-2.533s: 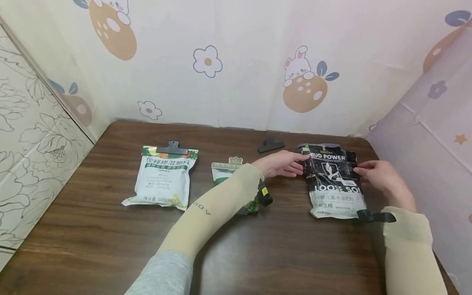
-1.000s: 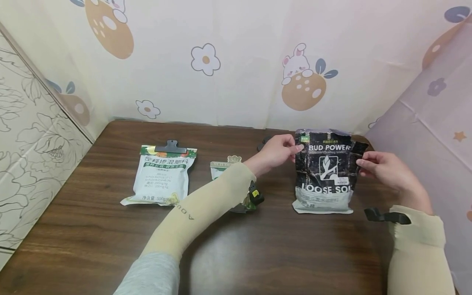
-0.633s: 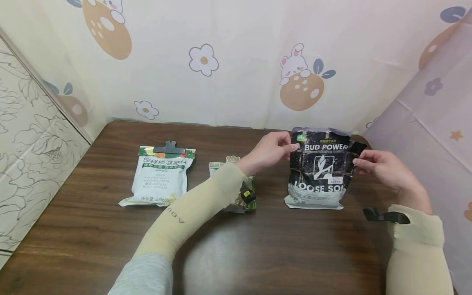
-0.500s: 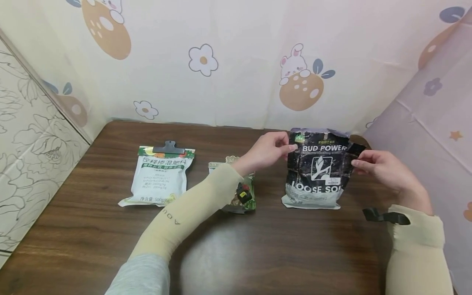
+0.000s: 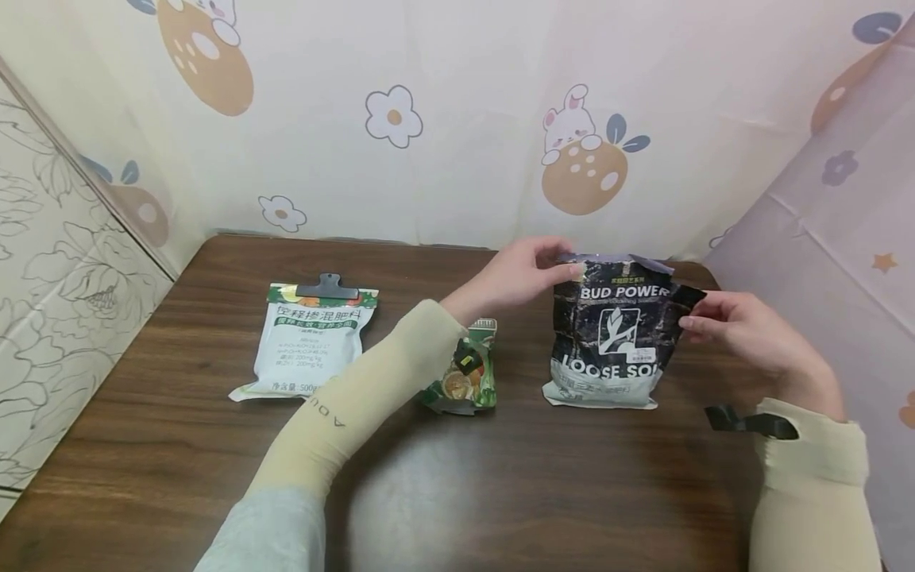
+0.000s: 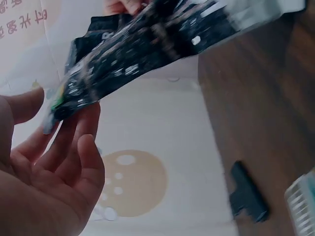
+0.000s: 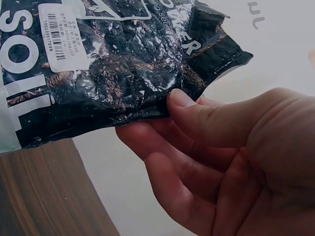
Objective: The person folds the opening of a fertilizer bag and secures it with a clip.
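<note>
A black-and-white fertilizer bag [image 5: 618, 334] printed "BUD POWER" leans upright with its bottom on the table. My right hand [image 5: 761, 338] pinches its right edge between thumb and fingers; the right wrist view shows the thumb [image 7: 183, 98] on the printed face. My left hand [image 5: 518, 274] is at the upper left corner. In the left wrist view, its fingers [image 6: 88, 123] lie behind that corner, while the thumb [image 6: 27, 105] stands off the bag. A loose black clip [image 6: 248, 194] lies on the table, hidden from the head view.
A white fertilizer bag [image 5: 310, 349] with a black clip [image 5: 329, 287] on its top lies at the left of the wooden table [image 5: 536, 485]. A smaller green packet [image 5: 461, 385] sits mid-table, partly behind my left forearm. Patterned curtains rise behind and at the right.
The bag was lying flat, then both hands raised it upright and shifted it slightly left. My left thumb has since come away and the left hand has moved up along the corner.
</note>
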Demonstrator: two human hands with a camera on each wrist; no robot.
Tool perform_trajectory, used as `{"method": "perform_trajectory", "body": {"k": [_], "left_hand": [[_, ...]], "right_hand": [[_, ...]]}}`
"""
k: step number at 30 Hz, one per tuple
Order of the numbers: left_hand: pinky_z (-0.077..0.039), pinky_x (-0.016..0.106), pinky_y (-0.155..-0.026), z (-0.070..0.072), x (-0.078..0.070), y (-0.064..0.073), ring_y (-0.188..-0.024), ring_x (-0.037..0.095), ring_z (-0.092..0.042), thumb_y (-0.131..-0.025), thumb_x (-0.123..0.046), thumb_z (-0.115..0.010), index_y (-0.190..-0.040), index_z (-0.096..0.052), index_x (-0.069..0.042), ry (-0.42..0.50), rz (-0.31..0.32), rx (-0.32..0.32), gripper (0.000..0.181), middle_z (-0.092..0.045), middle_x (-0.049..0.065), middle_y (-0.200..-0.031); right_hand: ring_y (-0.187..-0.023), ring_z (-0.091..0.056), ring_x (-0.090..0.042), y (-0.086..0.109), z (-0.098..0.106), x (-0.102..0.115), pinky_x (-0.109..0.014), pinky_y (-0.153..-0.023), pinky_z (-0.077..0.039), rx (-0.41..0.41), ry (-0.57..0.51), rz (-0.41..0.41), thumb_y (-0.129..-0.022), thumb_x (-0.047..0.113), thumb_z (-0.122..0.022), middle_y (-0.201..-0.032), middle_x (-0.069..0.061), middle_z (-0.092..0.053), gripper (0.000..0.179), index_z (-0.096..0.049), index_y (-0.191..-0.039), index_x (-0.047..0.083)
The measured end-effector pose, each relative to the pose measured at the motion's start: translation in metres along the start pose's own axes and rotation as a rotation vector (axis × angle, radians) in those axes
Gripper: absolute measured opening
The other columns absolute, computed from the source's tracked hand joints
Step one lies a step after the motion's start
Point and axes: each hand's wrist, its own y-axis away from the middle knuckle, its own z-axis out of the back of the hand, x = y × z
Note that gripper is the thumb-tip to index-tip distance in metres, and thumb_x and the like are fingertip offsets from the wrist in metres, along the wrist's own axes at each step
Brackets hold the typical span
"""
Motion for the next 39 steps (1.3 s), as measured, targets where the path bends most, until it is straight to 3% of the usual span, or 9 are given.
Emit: {"method": "perform_trajectory", "body": {"k": [2,8,13,18,24,31,35,39], "left_hand": [[-0.044,0.019,-0.083,0.004,-0.007,-0.007,-0.095,0.007,-0.059,-0.099,-0.034,-0.064,-0.113,-0.068,-0.017,-0.045,-0.021,0.046,0.023,-0.066,-0.006,-0.104],[-0.040,0.015,-0.089,0.000,-0.026,-0.033,-0.106,0.002,-0.058,-0.100,-0.040,-0.060,-0.119,-0.068,-0.021,-0.339,-0.052,0.137,0.028,-0.067,-0.009,-0.116],[-0.040,0.017,-0.088,-0.016,-0.042,-0.051,-0.104,0.000,-0.057,-0.100,-0.045,-0.057,-0.116,-0.068,-0.028,-0.435,-0.034,0.173,0.026,-0.067,-0.015,-0.112],[-0.042,0.019,-0.079,-0.031,-0.055,-0.062,-0.092,0.001,-0.057,-0.100,-0.051,-0.054,-0.106,-0.071,-0.030,-0.493,-0.005,0.160,0.028,-0.066,-0.017,-0.098],[-0.043,0.024,-0.066,-0.045,-0.061,-0.066,-0.079,0.002,-0.058,-0.097,-0.058,-0.055,-0.096,-0.073,-0.036,-0.532,0.079,0.061,0.028,-0.065,-0.018,-0.083],[-0.043,0.022,-0.068,-0.045,-0.055,-0.065,-0.082,0.000,-0.057,-0.094,-0.048,-0.064,-0.094,-0.074,-0.036,-0.517,0.086,0.045,0.016,-0.064,-0.022,-0.086],[-0.043,0.020,-0.072,-0.044,-0.054,-0.064,-0.089,-0.001,-0.057,-0.093,-0.039,-0.066,-0.098,-0.073,-0.035,-0.519,0.089,0.051,0.010,-0.065,-0.023,-0.094],[-0.044,0.020,-0.076,-0.047,-0.056,-0.065,-0.096,-0.001,-0.058,-0.092,-0.033,-0.067,-0.105,-0.072,-0.035,-0.532,0.112,0.061,0.015,-0.064,-0.023,-0.103]], "right_hand": [[-0.073,-0.066,-0.007,0.000,0.000,0.000,-0.017,-0.067,-0.048,-0.003,0.004,0.007,-0.097,0.007,-0.063,-0.079,0.000,-0.070,0.012,-0.068,-0.089,0.000],[-0.074,-0.065,-0.008,-0.001,-0.001,-0.002,-0.019,-0.067,-0.049,-0.002,0.012,0.020,-0.096,0.005,-0.064,-0.080,0.001,-0.069,0.007,-0.068,-0.091,0.001],[-0.076,-0.066,-0.009,-0.002,-0.003,-0.006,-0.019,-0.067,-0.048,-0.002,0.030,0.029,-0.096,0.006,-0.065,-0.083,-0.003,-0.069,0.004,-0.068,-0.094,0.005],[-0.077,-0.067,-0.009,-0.002,-0.003,-0.008,-0.017,-0.069,-0.049,0.014,-0.020,0.057,-0.096,0.001,-0.062,-0.086,-0.003,-0.068,0.005,-0.067,-0.097,0.004],[-0.079,-0.068,-0.007,-0.002,0.000,-0.006,-0.018,-0.071,-0.051,0.029,-0.134,0.055,-0.101,0.001,-0.053,-0.090,0.000,-0.071,0.013,-0.064,-0.105,-0.003],[-0.080,-0.067,-0.003,-0.011,-0.005,0.009,-0.013,-0.073,-0.048,-0.067,-0.110,-0.001,-0.104,0.014,-0.053,-0.096,0.018,-0.068,0.026,-0.063,-0.119,-0.006],[-0.082,-0.060,0.000,-0.015,-0.012,0.019,-0.012,-0.073,-0.044,-0.132,-0.061,-0.002,-0.102,0.018,-0.058,-0.095,0.021,-0.066,0.027,-0.066,-0.117,-0.003],[-0.085,-0.054,0.001,-0.017,-0.018,0.028,-0.013,-0.071,-0.041,-0.185,-0.056,-0.020,-0.101,0.022,-0.060,-0.095,0.022,-0.063,0.028,-0.067,-0.115,-0.001]]}}
